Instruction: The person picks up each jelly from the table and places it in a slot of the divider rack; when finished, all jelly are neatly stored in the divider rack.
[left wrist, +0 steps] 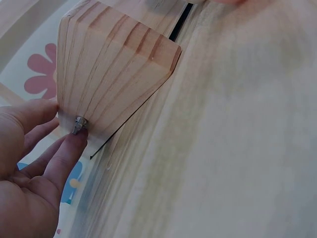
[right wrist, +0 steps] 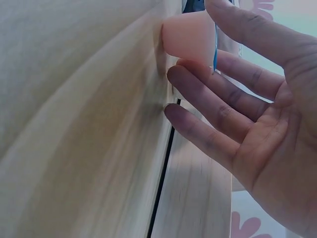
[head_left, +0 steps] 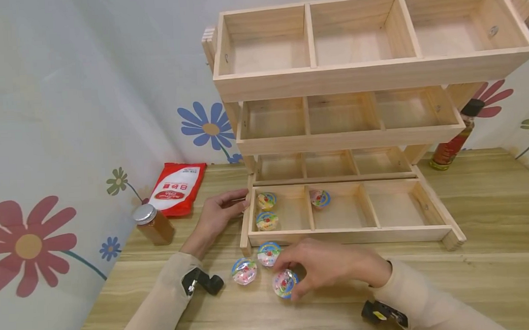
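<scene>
My right hand (head_left: 324, 266) pinches a pink jelly cup (head_left: 285, 283) by its rim, between thumb and fingers. In the right wrist view this jelly cup (right wrist: 190, 39) stands upright at the tabletop, foil lid up. Two more jelly cups, one (head_left: 269, 254) and another (head_left: 244, 271), lie just left of it. With its fingertips my left hand (head_left: 215, 216) touches the left side of the wooden rack (head_left: 347, 237), near a metal bolt (left wrist: 80, 124). Two yellow jelly cups (head_left: 267, 221) sit in the lowest tier's left compartment. A pink jelly cup (head_left: 320, 199) occupies the middle one.
Three higher tiers with divided compartments, such as the top tray (head_left: 367, 74), rise over the lowest one. To the left are a red and white packet (head_left: 177, 188) and a jar with a silver lid (head_left: 156, 226). A dark-capped bottle (head_left: 454, 139) stands behind the rack's right side.
</scene>
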### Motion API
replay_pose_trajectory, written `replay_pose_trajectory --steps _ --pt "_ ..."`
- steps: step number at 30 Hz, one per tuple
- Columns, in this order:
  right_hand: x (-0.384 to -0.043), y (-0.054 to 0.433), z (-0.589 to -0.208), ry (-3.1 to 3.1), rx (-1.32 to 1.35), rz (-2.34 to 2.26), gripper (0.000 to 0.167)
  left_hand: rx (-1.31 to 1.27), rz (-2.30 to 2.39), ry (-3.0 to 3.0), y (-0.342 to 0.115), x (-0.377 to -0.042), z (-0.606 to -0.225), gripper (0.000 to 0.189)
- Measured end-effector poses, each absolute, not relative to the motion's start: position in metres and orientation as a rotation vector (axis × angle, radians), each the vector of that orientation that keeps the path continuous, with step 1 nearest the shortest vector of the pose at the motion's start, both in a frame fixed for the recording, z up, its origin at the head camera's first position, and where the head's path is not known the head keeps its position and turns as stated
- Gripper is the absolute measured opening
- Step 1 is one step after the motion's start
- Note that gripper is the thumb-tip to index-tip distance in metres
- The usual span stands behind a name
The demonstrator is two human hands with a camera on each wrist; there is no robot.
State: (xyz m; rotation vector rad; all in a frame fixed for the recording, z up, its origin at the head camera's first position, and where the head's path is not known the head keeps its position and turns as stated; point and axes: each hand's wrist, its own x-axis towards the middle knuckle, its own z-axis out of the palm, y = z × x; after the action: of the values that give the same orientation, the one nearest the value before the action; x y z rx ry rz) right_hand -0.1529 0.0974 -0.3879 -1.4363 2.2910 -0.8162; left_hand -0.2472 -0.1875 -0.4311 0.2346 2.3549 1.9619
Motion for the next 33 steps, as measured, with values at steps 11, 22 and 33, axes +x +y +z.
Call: replay_pose_trajectory --steps 11,22,33 --pt "-0.150 0.099 -0.385 2.328 -1.447 -0.832 0.038 0.230 1.974 2.348 -0.185 -0.247 -0.432 0.041" --pt "-0.161 0.123 -0.368 2.446 -1.309 -1.013 0.040 0.239 1.997 2.325 -0.179 -0.247 -0.430 0.040" --pt "-0.177 0.151 -0.356 2.589 -1.177 -1.161 0.047 0.221 1.990 2.345 -0.186 -0.246 -0.431 0.041"
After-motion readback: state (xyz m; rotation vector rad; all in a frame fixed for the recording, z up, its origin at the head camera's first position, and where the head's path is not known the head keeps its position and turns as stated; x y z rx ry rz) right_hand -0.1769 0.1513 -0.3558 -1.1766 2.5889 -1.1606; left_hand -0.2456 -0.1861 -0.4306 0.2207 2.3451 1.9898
